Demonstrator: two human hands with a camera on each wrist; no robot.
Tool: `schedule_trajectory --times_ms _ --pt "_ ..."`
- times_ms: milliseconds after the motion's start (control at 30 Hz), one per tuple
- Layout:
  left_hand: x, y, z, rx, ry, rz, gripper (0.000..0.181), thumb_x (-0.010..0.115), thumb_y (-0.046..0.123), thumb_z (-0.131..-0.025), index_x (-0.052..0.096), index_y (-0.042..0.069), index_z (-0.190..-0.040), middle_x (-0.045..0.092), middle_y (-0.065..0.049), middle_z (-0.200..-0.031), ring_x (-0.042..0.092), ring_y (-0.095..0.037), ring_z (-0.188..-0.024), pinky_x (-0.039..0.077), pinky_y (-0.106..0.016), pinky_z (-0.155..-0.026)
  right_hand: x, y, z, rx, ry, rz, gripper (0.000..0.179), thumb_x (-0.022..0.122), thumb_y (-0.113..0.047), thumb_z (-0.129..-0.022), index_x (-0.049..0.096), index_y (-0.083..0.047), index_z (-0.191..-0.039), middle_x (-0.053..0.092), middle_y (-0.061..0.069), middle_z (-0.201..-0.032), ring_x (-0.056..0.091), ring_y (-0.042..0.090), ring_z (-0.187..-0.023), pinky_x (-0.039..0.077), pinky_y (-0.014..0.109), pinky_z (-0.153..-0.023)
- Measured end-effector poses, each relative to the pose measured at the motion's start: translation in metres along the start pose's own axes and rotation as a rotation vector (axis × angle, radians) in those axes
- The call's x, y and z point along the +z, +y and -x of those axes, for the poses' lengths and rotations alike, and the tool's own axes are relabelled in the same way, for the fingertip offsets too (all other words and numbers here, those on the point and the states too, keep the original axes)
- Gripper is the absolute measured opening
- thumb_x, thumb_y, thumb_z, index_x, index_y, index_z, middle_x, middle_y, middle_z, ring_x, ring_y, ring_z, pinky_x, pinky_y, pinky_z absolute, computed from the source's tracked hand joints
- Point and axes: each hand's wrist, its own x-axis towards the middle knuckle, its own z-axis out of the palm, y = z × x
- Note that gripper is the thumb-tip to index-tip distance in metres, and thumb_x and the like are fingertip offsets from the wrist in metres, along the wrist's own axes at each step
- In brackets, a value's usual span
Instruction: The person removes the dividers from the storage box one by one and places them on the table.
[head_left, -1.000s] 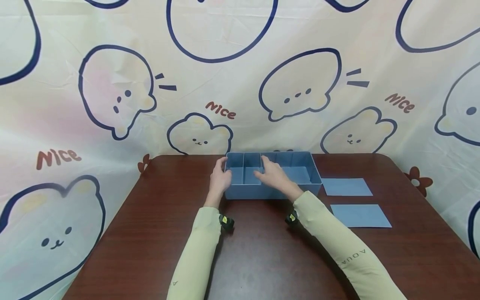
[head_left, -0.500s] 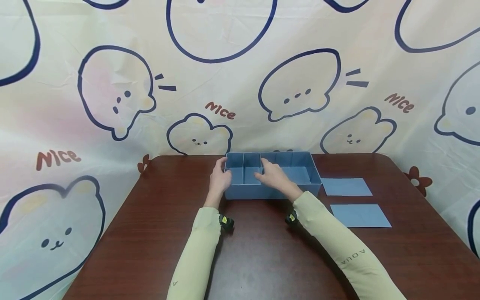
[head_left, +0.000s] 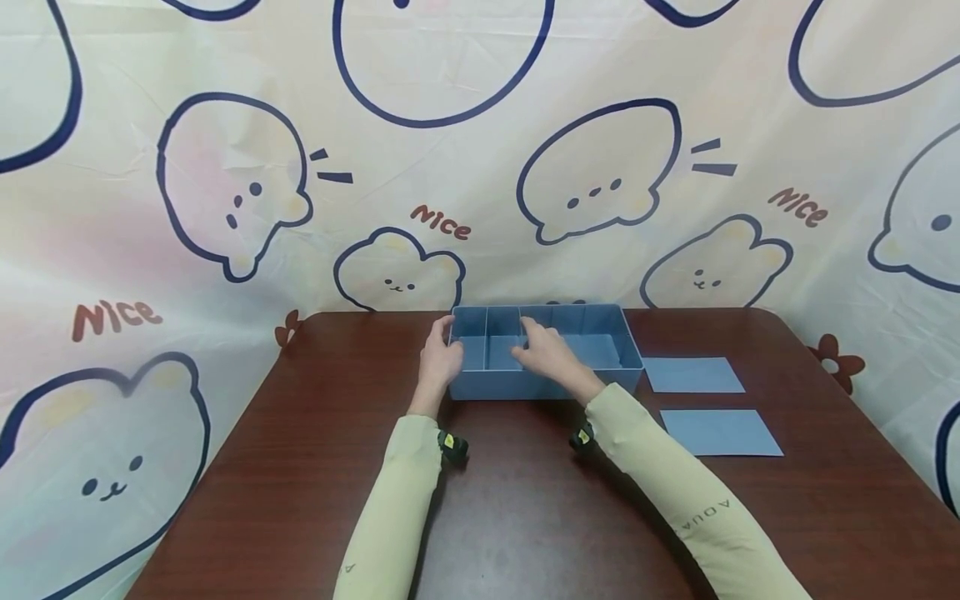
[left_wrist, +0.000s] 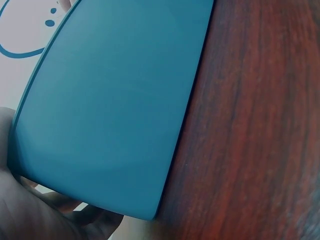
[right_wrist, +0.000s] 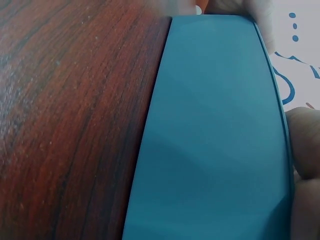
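Note:
A blue box (head_left: pixel 517 385) with an open top stands at the back of the table, and its inside is split by thin upright dividers. My left hand (head_left: pixel 438 358) grips the box's left end, with the thumb over the rim and the fingers along the outer end wall. My right hand (head_left: pixel 551 354) reaches over the front wall into the box. Its thumb and index finger lie either side of the second divider (head_left: pixel 504 337) from the left, pinching it near its top. In both wrist views the box's front wall (right_wrist: pixel 215 120) hides most of the fingers.
Two flat blue rectangular panels (head_left: pixel 696 375) lie on the brown table (head_left: pixel 337 467) to the right of the box, one nearer me. A patterned cloth (head_left: pixel 480 167) hangs close behind the table. A small dark wrist camera (head_left: pixel 453 447) sits on each wrist.
The right thumb has shifted very slightly right, toward the divider. Box, panels and left hand stay in place.

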Motion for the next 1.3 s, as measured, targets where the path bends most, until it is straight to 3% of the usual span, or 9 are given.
schedule_trajectory --times_ms 200,400,533,633,700,1100,1300 --pt "0.0 0.0 0.001 -0.004 0.002 0.0 0.052 0.045 0.014 -0.098 0.036 0.023 -0.148 0.037 -0.01 -0.156 0.038 -0.033 -0.142 0.035 -0.056 -0.112 0.0 -0.001 0.001 0.001 0.035 0.004 0.067 0.055 -0.024 -0.095 0.028 -0.008 -0.154 0.069 0.012 -0.093 0.052 0.016 -0.05 0.042 0.03 -0.052" --pt "0.001 -0.001 -0.002 0.006 0.004 -0.001 0.051 0.045 0.014 -0.098 0.037 0.023 -0.148 0.038 -0.01 -0.156 0.039 -0.033 -0.142 0.036 -0.056 -0.112 -0.001 -0.002 0.001 -0.002 0.082 0.011 0.064 0.055 -0.023 -0.093 0.033 -0.01 -0.152 0.07 0.012 -0.107 0.055 0.015 -0.053 0.041 0.031 -0.051" --pt "0.002 -0.004 -0.001 0.002 0.002 -0.009 0.051 0.046 0.014 -0.098 0.037 0.023 -0.148 0.038 -0.01 -0.156 0.039 -0.033 -0.142 0.037 -0.056 -0.111 0.0 -0.002 0.003 0.003 0.079 -0.001 0.064 0.053 -0.021 -0.093 0.034 -0.01 -0.152 0.069 0.01 -0.081 0.048 0.015 -0.045 0.038 0.03 -0.047" --pt "0.003 -0.006 0.0 0.002 0.002 -0.008 0.051 0.046 0.014 -0.098 0.037 0.023 -0.147 0.038 -0.01 -0.156 0.039 -0.033 -0.142 0.036 -0.057 -0.112 0.001 -0.001 0.004 -0.006 0.09 0.004 0.063 0.053 -0.02 -0.092 0.035 -0.009 -0.151 0.059 0.005 -0.059 0.041 0.014 -0.041 0.035 0.029 -0.045" --pt "0.003 -0.005 0.001 0.007 0.004 -0.002 0.05 0.046 0.013 -0.098 0.037 0.023 -0.147 0.038 -0.01 -0.156 0.039 -0.034 -0.142 0.035 -0.058 -0.112 0.0 -0.001 0.004 -0.02 0.112 0.005 0.062 0.053 -0.02 -0.092 0.036 -0.007 -0.151 0.054 0.002 -0.054 0.038 0.014 -0.039 0.034 0.028 -0.044" --pt "0.001 -0.003 -0.003 0.026 0.023 -0.018 0.054 0.045 0.011 -0.095 0.038 0.022 -0.147 0.04 -0.01 -0.155 0.039 -0.032 -0.142 0.036 -0.055 -0.112 -0.014 -0.009 0.0 -0.057 0.173 0.023 0.059 0.051 -0.023 -0.092 0.042 -0.007 -0.148 0.043 -0.001 -0.048 0.029 0.012 -0.038 0.029 0.028 -0.04" --pt "0.002 -0.004 -0.003 0.01 0.023 -0.014 0.052 0.045 0.013 -0.097 0.037 0.024 -0.147 0.04 -0.009 -0.155 0.04 -0.032 -0.142 0.036 -0.056 -0.112 -0.018 -0.012 -0.001 -0.047 0.161 0.026 0.06 0.05 -0.023 -0.091 0.041 -0.007 -0.148 0.042 -0.002 -0.048 0.029 0.012 -0.037 0.027 0.027 -0.038"
